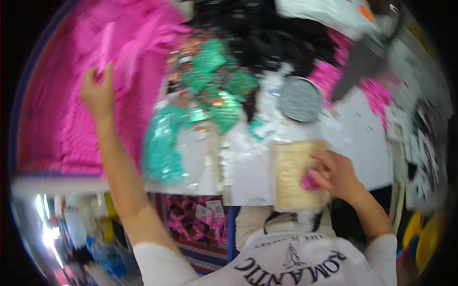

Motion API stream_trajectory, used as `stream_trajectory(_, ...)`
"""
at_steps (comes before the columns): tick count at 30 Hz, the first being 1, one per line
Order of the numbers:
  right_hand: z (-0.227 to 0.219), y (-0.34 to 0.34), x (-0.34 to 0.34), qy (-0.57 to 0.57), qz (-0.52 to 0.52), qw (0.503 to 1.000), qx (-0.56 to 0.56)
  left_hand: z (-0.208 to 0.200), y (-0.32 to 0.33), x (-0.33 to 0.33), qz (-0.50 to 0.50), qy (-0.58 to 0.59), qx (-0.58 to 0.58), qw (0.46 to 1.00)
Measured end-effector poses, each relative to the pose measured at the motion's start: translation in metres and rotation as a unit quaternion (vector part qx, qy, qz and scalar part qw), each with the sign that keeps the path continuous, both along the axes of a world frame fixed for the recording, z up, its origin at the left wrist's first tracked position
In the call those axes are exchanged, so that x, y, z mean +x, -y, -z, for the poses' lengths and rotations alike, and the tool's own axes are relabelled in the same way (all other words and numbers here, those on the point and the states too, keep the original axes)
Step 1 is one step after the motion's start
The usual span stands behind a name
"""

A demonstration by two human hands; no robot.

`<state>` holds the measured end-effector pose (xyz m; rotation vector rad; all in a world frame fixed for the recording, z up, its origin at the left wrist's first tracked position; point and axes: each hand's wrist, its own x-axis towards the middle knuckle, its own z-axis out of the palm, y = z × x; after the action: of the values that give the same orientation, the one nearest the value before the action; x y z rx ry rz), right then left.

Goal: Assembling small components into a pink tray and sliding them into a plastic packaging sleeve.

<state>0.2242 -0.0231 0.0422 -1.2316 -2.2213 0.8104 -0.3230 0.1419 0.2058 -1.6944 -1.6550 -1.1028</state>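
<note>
At the far left my left hand is raised over a heap of pink items, its fingers closed on a flat, narrow pink strip. My right hand is at the front edge of the table, bent over a cream-coloured rectangular pad. A small bright pink piece is between its fingers and above the pad; motion blur hides what kind of piece it is. Behind the pad stands a round grey metal tin or disc.
Green shiny packets lie mid-table, beside a teal plastic bundle. Black items are piled at the back. A dark grey tool-like object extends over the right side. Below the table is a bin of pink and brown packets.
</note>
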Motion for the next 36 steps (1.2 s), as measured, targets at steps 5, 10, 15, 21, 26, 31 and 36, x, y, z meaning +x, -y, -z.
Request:
stream_trajectory(5, -0.006, 0.017, -0.021, -0.456, -0.042, 0.833, -0.311, 0.077, 0.163, 0.221, 0.233, -0.140, -0.109, 0.956)
stream_trajectory(10, 0.002, 0.025, -0.030, -0.572, -0.003, 0.729, -0.376, 0.118, 0.235, 0.306, 0.374, -0.070, -0.316, 0.869)
stream_trajectory(15, -0.006, 0.031, 0.007, -0.523, -0.037, 0.774, -0.354, 0.140, 0.211, 0.332, 0.354, 0.520, -0.335, 0.702)
stream_trajectory(21, -0.005, -0.055, 0.153, -0.002, 0.203, 0.978, -0.039, 0.159, 0.205, 0.327, 0.354, 0.659, -0.334, 0.574)
stream_trajectory(26, 0.026, -0.124, 0.318, 0.359, 0.229, 0.902, 0.075, 0.172, 0.203, 0.318, 0.350, 0.599, -0.310, 0.651)
stream_trajectory(31, -0.016, -0.124, 0.333, 0.407, 0.142, 0.901, 0.035, 0.177, 0.202, 0.315, 0.285, 0.570, -0.294, 0.712)
stream_trajectory(36, -0.095, -0.066, 0.217, 0.149, 0.180, 0.966, -0.110, 0.201, 0.207, 0.302, 0.309, 0.523, -0.224, 0.762)
